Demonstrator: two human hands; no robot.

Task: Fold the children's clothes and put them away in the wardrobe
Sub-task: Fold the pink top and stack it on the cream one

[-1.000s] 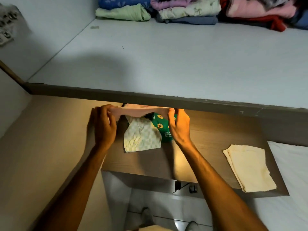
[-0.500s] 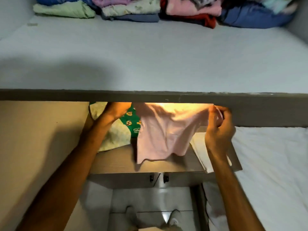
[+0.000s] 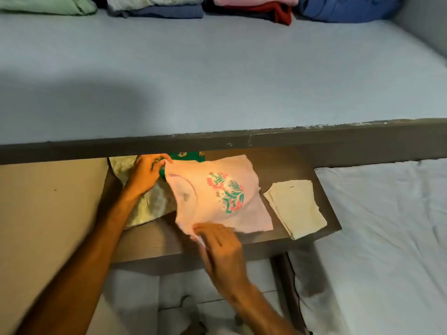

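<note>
shirt: the pink floral-print t-shirt (image 3: pixel 217 197) lies spread print-up on the brown wooden shelf (image 3: pixel 285 165), its neckline toward your left, its upper edge over a green patterned garment (image 3: pixel 187 155).
left hand: your left hand (image 3: pixel 145 176) pinches the shirt's far shoulder corner between thumb and fingers, resting over a pale checked garment (image 3: pixel 147 206).
right hand: your right hand (image 3: pixel 219 245) grips the near corner at the shelf's front edge, fingers closed on the cloth.
handling: it looks thin, light and limp, so it will likely sag and wrinkle wherever you leave it unsupported; nothing fragile, little risk of slipping.
where to hold: judge the shoulder seams and hem corners as your best grips; keep the cloth taut between both hands before each fold.
neighbours: a folded cream cloth (image 3: pixel 295 207) sits just beside the shirt on the right, apart from it.
put away: stacks of folded clothes (image 3: pixel 154 7) line the back of the grey upper shelf (image 3: pixel 217 81).
</note>
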